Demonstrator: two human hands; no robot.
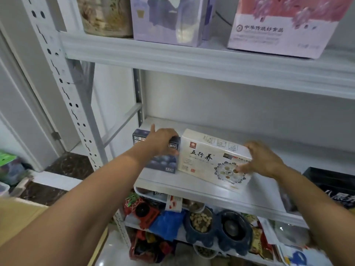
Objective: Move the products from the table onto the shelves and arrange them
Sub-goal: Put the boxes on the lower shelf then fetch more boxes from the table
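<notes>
Two boxes sit side by side on the middle shelf (192, 186) in the head view, and each one has a hand on it. I'm using the cream box (205, 160) as my reference point. It has black characters and a round plate picture on the front, and it stands a bit skewed, with its right end closer to the shelf's front edge.

The right hand (263, 160) grips that right end, with the fingers curled over the top corner and the thumb lying across the front face.

Just left of the cream box, touching it or close to it, is the dark blue box (163, 165) with blueberries printed on it. The left hand (163, 141) holds it from the front. The fingers are hooked over its top and the thumb sticks up free.

Well to the right of the cream box, on the same shelf, is a black box (330, 185) with white lettering, partly cut off by the right arm.

Above the cream box, the upper shelf (172, 54) holds a lilac box (167, 20), a pink box (278, 31) and a jar (105, 16).

Below the cream box, the lower shelf is crammed. There's a dark blue double bowl (217, 237) with kibble in its left cup, a blue bag (167, 223) and a red packet (146, 212), plus more packets too jumbled to tell apart.
</notes>
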